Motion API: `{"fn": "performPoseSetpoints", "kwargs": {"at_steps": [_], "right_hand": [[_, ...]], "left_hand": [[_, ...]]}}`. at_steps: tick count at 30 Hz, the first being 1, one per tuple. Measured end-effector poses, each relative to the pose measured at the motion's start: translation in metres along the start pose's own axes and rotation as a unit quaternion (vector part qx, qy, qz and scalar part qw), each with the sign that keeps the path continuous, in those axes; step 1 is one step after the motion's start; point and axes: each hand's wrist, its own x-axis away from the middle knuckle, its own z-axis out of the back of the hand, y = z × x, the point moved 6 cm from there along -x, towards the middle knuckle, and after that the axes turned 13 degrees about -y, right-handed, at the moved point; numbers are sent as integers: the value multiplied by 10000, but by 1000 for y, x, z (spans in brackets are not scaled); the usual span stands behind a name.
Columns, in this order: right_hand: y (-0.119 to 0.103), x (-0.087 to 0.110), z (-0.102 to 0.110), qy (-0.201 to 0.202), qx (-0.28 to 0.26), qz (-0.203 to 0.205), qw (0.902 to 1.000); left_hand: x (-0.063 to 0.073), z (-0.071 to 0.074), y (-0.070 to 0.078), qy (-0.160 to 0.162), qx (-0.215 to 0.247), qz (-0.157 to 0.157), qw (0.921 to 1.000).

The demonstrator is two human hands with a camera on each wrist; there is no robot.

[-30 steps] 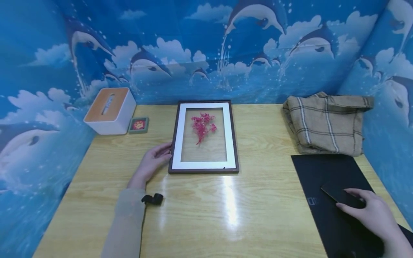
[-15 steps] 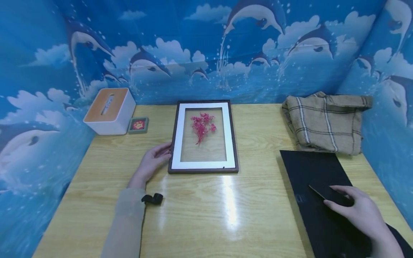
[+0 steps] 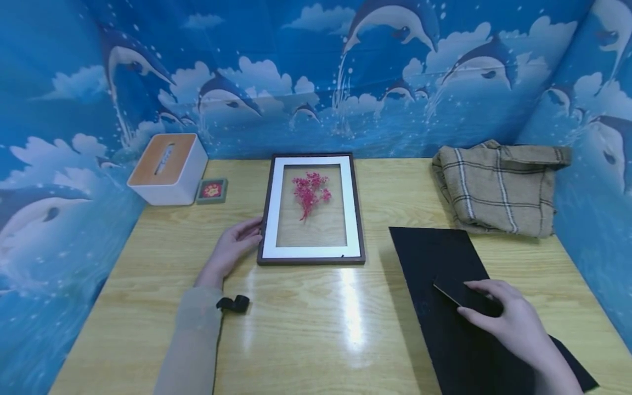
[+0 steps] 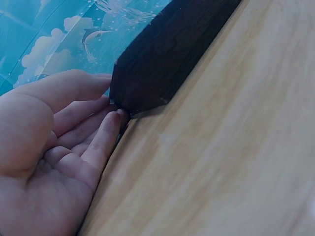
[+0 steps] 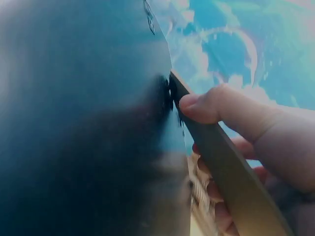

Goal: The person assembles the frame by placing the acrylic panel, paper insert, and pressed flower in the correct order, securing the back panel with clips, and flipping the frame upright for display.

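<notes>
Left hand (image 3: 233,248): fingers loosely extended, touching left edge of picture frame (image 3: 311,261). Frame location: on the tabletop (image 3: 296,334), behind the bare centre. Right hand (image 3: 508,318): pinching stand leg (image 3: 466,294) of black board (image 3: 451,340), right of and apart from frame. Apparently done: pink flower spray (image 3: 309,192) arranged within frame. Judged outstanding: bringing board and frame together.

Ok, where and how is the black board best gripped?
Probably by its narrow flap, coming from the right, thumb on one face and fingers behind: the flap stands off the broad face of the black board, and the right hand grips it.
</notes>
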Motion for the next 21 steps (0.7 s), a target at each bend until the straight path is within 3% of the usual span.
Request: {"fn": "performPoseSetpoints", "kwargs": {"at_steps": [4,7,14,21], "right_hand": [[-21,-4,-2,-118,-202,52,9997],[-39,-9,-4,-107,-319,325,9989],[-81,-39,-11,333,-341,1062,9932],[-93,-73,-20,243,-1017,864,9908]], "left_hand": [[2,2,1,28,-15,-7,10000],[3,4,2,47,-6,-10,10000],[5,6,2,81,-54,-9,10000],[0,0,1,258,391,-271,9985]]}}
